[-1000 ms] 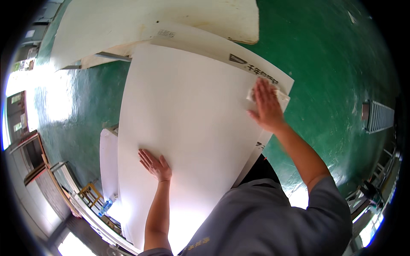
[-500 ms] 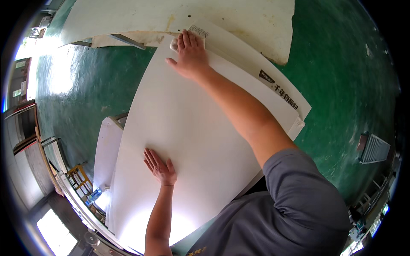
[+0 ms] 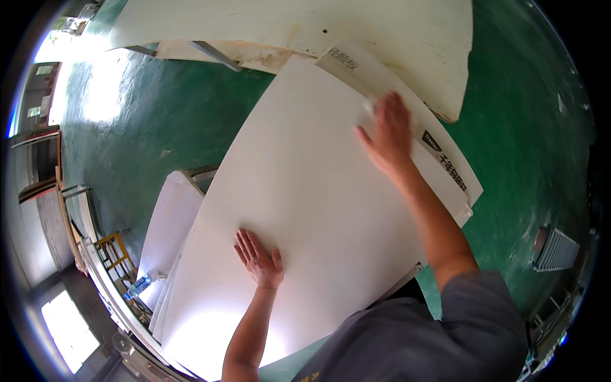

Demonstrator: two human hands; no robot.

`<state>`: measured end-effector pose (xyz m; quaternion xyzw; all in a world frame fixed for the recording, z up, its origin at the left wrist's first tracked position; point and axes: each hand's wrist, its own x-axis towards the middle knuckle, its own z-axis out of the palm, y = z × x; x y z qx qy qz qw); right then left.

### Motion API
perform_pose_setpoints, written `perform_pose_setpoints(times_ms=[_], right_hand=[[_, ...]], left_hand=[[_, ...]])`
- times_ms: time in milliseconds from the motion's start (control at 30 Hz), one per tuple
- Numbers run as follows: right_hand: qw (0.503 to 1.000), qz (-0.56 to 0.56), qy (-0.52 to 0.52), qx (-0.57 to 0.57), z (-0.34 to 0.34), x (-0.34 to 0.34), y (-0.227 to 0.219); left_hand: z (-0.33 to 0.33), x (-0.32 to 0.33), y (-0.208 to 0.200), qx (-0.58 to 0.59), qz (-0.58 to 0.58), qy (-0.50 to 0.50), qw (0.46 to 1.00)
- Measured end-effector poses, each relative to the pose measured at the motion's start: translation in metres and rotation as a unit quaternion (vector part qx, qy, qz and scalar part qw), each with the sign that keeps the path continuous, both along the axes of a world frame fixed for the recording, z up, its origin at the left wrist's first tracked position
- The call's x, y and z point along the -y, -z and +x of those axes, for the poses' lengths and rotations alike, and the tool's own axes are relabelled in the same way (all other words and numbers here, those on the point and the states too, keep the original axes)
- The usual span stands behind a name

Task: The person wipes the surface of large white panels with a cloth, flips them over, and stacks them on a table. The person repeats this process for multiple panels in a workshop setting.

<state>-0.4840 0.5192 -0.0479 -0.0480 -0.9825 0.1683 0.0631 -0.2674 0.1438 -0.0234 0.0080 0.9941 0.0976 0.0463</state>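
A large white board (image 3: 305, 178) lies in front of me, its surface smooth and pale. My left hand (image 3: 259, 260) rests flat on its near left part, fingers stretched out and holding nothing. Toward the board's far right edge, my right hand (image 3: 389, 137) is blurred by motion. Beneath its fingers, a white cloth (image 3: 369, 107) shows only a small edge, pressed against the board. Under the top board, another white board (image 3: 468, 172) with dark printing sticks out on the right.
A big worn whitish tabletop (image 3: 382, 28) stands beyond the boards. Left of them is a smaller pale panel (image 3: 168, 216), with a plastic bottle (image 3: 138, 287) and a yellow wooden stool (image 3: 114, 254) nearby. A grey slatted object (image 3: 555, 248) sits on the green floor (image 3: 528, 140) at right.
My right hand has slid with the cloth from the board's far corner to the right and nearer along its edge. The left hand stays flat on the board. The whole view has shifted somewhat.
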Motion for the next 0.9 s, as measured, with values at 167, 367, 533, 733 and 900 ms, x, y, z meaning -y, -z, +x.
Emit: perform_pose_setpoints(times_ms=[167,367,533,733,900], right_hand=[[0.999,-0.036,-0.027,-0.019,-0.167,0.109,-0.007],[0.998,0.036,-0.05,0.018,-0.059,0.054,0.0],[0.997,0.029,-0.062,-0.024,-0.122,0.088,-0.004],[0.998,0.029,-0.056,0.004,-0.155,0.112,0.002],[0.995,0.014,-0.048,0.087,0.064,-0.023,-0.027]], left_hand=[[-0.005,-0.003,-0.005,0.008,0.007,-0.001,1.0],[0.007,0.001,-0.006,0.017,0.005,-0.031,0.999],[-0.005,-0.005,-0.006,0.0,0.006,-0.008,1.0],[-0.004,0.004,0.0,-0.013,-0.002,0.011,1.0],[0.001,0.004,-0.001,-0.016,-0.004,0.003,1.0]])
